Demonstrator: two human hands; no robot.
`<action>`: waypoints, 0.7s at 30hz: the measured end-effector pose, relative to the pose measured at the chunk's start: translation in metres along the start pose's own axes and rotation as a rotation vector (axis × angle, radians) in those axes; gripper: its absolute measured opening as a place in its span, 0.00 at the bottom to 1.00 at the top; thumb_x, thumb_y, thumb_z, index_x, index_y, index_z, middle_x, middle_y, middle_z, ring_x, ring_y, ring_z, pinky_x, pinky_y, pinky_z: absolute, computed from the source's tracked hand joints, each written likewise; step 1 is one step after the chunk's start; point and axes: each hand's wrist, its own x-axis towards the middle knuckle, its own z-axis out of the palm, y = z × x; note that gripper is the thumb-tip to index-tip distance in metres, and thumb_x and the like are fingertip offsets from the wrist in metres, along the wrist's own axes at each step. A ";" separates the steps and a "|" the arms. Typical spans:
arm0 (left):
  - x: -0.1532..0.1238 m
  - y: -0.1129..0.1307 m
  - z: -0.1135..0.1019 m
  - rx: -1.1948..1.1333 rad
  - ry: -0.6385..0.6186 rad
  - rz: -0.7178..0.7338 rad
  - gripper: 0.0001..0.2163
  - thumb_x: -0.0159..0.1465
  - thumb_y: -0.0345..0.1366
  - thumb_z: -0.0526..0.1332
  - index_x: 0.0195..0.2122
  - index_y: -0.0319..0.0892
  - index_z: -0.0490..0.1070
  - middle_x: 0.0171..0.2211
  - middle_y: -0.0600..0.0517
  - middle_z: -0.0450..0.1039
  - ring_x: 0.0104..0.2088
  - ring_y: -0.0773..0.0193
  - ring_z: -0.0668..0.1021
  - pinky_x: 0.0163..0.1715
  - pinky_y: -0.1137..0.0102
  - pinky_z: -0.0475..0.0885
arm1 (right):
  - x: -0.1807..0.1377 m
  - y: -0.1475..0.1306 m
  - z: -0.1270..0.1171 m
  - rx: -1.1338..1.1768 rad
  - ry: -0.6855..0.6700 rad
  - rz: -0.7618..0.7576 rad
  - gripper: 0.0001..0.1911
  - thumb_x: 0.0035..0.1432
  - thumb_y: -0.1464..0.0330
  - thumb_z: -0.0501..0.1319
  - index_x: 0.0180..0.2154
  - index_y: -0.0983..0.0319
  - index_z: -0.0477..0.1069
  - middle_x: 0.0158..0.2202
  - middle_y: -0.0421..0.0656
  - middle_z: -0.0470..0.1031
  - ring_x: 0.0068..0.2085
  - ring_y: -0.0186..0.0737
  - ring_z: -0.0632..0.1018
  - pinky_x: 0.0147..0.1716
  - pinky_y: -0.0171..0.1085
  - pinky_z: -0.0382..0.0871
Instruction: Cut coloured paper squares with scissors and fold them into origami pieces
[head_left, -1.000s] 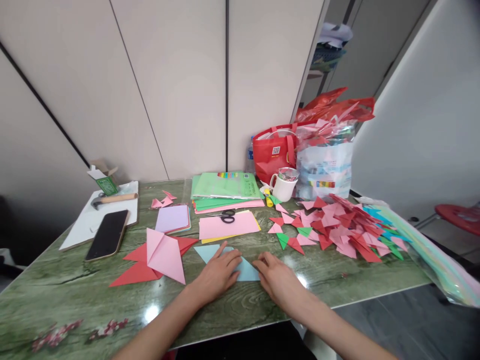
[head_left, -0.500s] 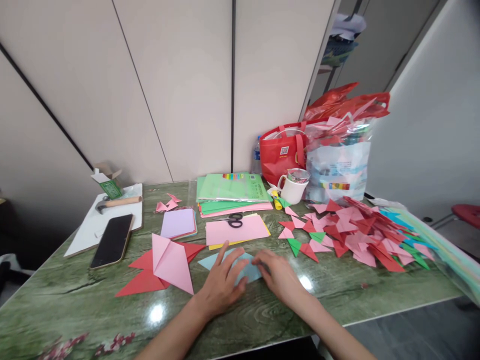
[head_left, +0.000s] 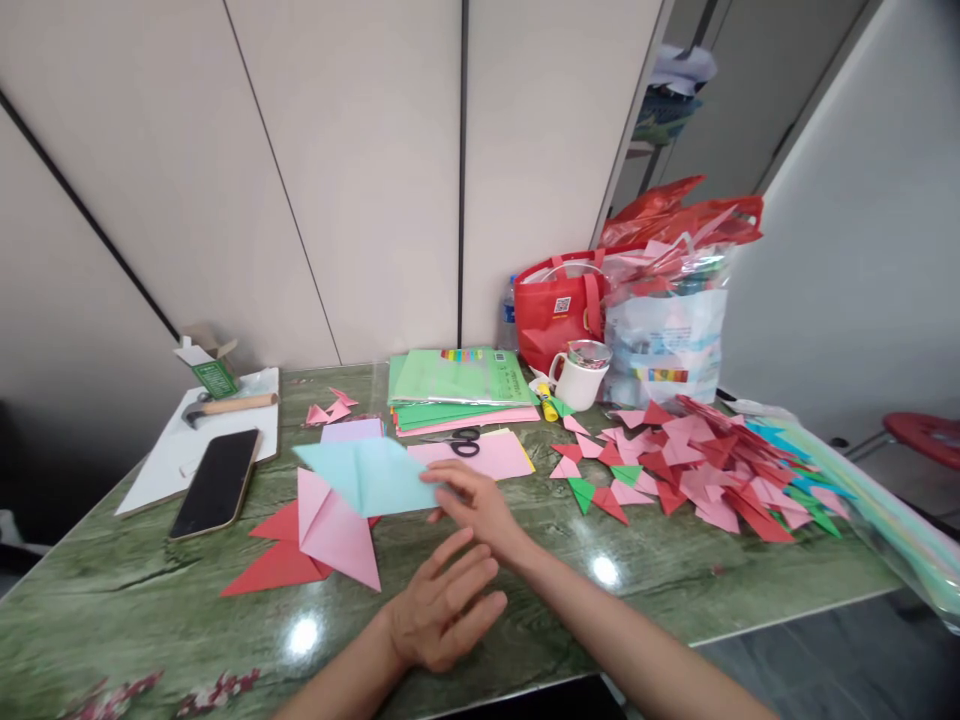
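A folded light-blue sheet of paper (head_left: pixel 367 475) with a crease down its middle is raised off the table, its right end pinched by my right hand (head_left: pixel 472 505). My left hand (head_left: pixel 446 605) hangs just below and nearer to me, fingers apart and holding nothing. Under and left of the blue paper, a folded pink paper (head_left: pixel 337 535) lies across folded red papers (head_left: pixel 277 560). The blue sheet partly hides a stack of lilac square paper (head_left: pixel 352 430) and the edge of a pink sheet (head_left: pixel 491 460) on which black scissors (head_left: pixel 461 445) lie.
Folded red, pink and green pieces (head_left: pixel 712 465) form a heap at right. Behind stand a white mug (head_left: pixel 581 380), a red bag (head_left: pixel 551 315) and a full plastic bag (head_left: pixel 667 330). Green paper packs (head_left: pixel 457 380) lie at back; a phone (head_left: pixel 217 485) and a hammer (head_left: pixel 232 405) at left.
The blue paper has come up off the table and moved left in my right hand. My left hand has let go of it and drawn back towards me.
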 end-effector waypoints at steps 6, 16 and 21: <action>-0.008 -0.006 0.001 0.035 0.051 -0.184 0.21 0.60 0.23 0.49 0.55 0.39 0.56 0.44 0.41 0.72 0.52 0.55 0.71 0.52 0.51 0.66 | 0.005 0.020 0.024 -0.338 -0.174 0.018 0.16 0.58 0.74 0.56 0.49 0.59 0.68 0.38 0.42 0.76 0.36 0.36 0.78 0.36 0.35 0.75; -0.026 -0.036 0.024 0.381 -0.374 -0.627 0.15 0.63 0.30 0.51 0.51 0.38 0.61 0.45 0.40 0.69 0.47 0.50 0.73 0.48 0.50 0.68 | -0.004 0.055 -0.072 -0.879 -0.199 0.035 0.11 0.58 0.74 0.57 0.43 0.66 0.72 0.49 0.55 0.71 0.49 0.47 0.74 0.47 0.45 0.67; -0.049 -0.048 0.016 0.452 -0.450 -0.634 0.19 0.64 0.35 0.50 0.56 0.36 0.57 0.53 0.36 0.63 0.53 0.47 0.69 0.48 0.51 0.68 | -0.001 0.059 -0.082 -1.024 -0.281 -0.024 0.10 0.61 0.75 0.53 0.39 0.62 0.73 0.41 0.47 0.75 0.42 0.40 0.76 0.39 0.35 0.67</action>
